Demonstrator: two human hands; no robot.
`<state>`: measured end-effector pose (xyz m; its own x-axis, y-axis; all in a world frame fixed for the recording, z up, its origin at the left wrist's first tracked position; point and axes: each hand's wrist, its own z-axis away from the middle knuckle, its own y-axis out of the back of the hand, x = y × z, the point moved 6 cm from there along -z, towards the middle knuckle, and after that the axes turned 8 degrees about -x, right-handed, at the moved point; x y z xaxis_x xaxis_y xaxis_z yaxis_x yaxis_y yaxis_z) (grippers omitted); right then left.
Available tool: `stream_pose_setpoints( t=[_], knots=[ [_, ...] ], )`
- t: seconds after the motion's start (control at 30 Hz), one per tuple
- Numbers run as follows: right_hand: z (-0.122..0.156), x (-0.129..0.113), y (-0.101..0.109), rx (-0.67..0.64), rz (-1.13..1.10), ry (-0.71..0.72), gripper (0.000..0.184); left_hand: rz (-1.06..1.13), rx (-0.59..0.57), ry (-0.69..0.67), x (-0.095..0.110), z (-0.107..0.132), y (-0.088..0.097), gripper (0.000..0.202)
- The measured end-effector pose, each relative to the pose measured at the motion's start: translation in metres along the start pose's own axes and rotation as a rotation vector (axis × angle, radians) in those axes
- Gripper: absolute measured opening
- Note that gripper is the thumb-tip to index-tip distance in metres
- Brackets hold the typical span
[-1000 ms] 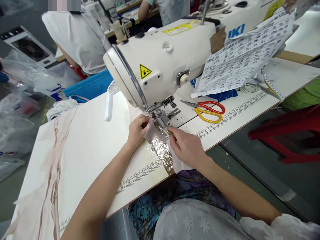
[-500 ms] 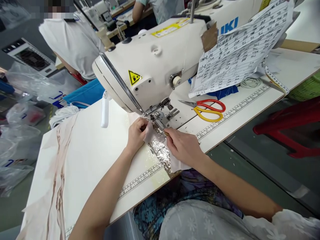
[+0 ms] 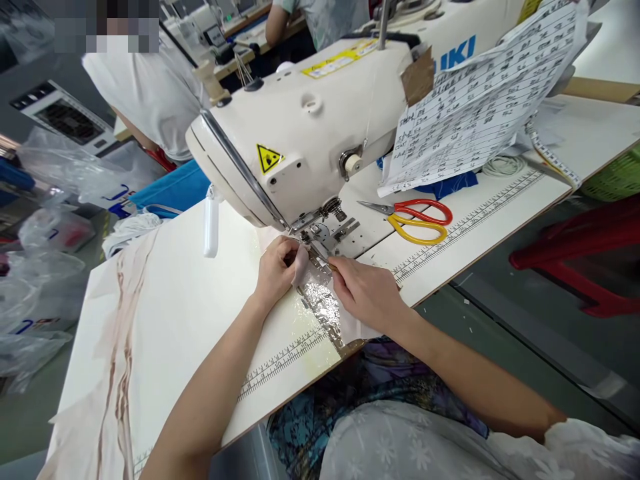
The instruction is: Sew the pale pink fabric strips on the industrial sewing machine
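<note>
A white sewing machine stands over the table. My left hand is closed in a pinch beside the presser foot, gripping a piece of pale pink fabric whose edge is folded up. To the right of the foot, my right hand has its fingers closed round a thin tool; its kind is hard to make out because the fingers cover most of it. More pale fabric hangs below my right hand. Shiny clear tape covers the table between my hands.
Scissors with red and yellow handles lie right of the needle area. A handwritten sheet leans against the machine. Strips of pale fabric lie at left. A person in white is behind; a red stool stands at right.
The view has shifted slightly. Both hands stay in nearly the same place by the presser foot, and the fabric flap at my left fingers has turned a little.
</note>
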<state>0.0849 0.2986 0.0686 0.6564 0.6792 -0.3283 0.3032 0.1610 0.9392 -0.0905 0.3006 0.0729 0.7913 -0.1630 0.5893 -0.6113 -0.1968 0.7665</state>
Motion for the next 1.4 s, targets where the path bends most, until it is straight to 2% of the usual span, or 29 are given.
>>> stream_pose_setpoints(
  t=[0.27, 0.5, 0.6, 0.7, 0.8, 0.97, 1.1, 1.2, 1.3, 1.4],
  knots=[
    [0.001, 0.0, -0.001, 0.015, 0.003, 0.01, 0.035, -0.129, 0.01, -0.006, 0.002, -0.004, -0.004, 0.013],
    [0.002, 0.002, 0.0, 0.04, -0.006, 0.0, 0.035, -0.014, 0.01, -0.025, -0.003, -0.004, 0.0, 0.015],
    [0.001, 0.001, 0.0, 0.031, 0.003, 0.006, 0.034, -0.031, 0.03, -0.057, -0.001, -0.002, 0.001, 0.016],
    [0.0, 0.001, 0.0, 0.021, 0.015, 0.0, 0.034, -0.128, 0.073, -0.098, 0.002, 0.0, 0.0, 0.018],
    [-0.001, -0.001, 0.0, 0.016, 0.037, -0.003, 0.033, -0.305, 0.096, -0.194, 0.01, 0.002, -0.002, 0.018],
    [0.003, -0.002, 0.0, 0.024, 0.066, -0.01, 0.035, -0.472, -0.006, -0.336, 0.025, 0.004, -0.008, 0.021],
    [0.031, 0.004, 0.008, 0.084, -0.041, 0.005, 0.027, -0.412, -0.107, -0.359, 0.03, 0.008, -0.005, 0.024],
    [0.065, 0.011, 0.015, 0.042, -0.241, 0.055, 0.018, -0.408, -0.156, -0.373, 0.033, 0.013, -0.005, 0.028],
    [0.099, 0.016, 0.019, -0.038, -0.353, 0.096, 0.02, -0.452, -0.153, -0.315, 0.036, 0.017, -0.012, 0.03],
    [0.122, 0.023, 0.021, -0.017, -0.345, 0.099, 0.022, -0.49, -0.112, -0.207, 0.041, 0.02, -0.02, 0.03]
  ],
)
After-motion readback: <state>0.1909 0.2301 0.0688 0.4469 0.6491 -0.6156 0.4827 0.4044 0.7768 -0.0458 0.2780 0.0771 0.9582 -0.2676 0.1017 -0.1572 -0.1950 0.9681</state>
